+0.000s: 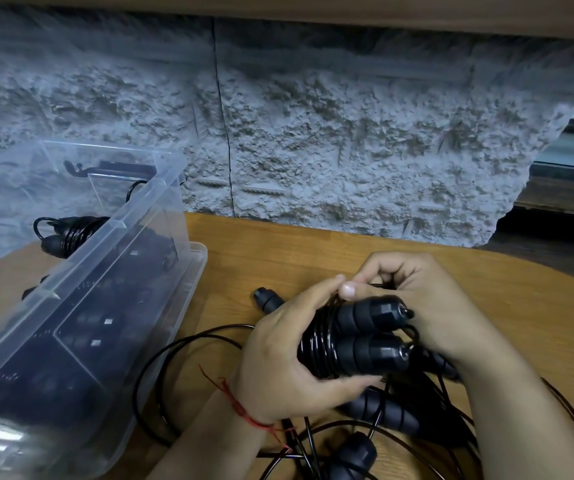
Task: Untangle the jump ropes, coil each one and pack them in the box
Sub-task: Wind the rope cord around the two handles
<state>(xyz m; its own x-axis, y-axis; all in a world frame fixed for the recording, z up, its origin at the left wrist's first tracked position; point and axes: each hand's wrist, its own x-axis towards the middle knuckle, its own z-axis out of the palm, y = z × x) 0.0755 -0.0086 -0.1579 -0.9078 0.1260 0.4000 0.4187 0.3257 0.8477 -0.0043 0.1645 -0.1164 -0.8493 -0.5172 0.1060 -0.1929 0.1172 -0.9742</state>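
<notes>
My left hand (278, 362) grips a black jump rope bundle (358, 337): two ribbed handles side by side with cord wound around them. My right hand (427, 306) pinches the cord at the top of that bundle. Under my hands lies a tangle of loose black cord (181, 351) and more black handles (385, 407) on the wooden table. The clear plastic box (81, 292) stands tilted at the left, with dark coiled ropes inside it. Another coiled rope (67, 232) lies behind the box.
A wooden table (278, 251) with a rounded right edge carries everything. Behind it rises a rough grey stone-textured wall (313, 133). A lone black handle (268, 299) pokes out left of my hands. A red thread is tied on my left wrist.
</notes>
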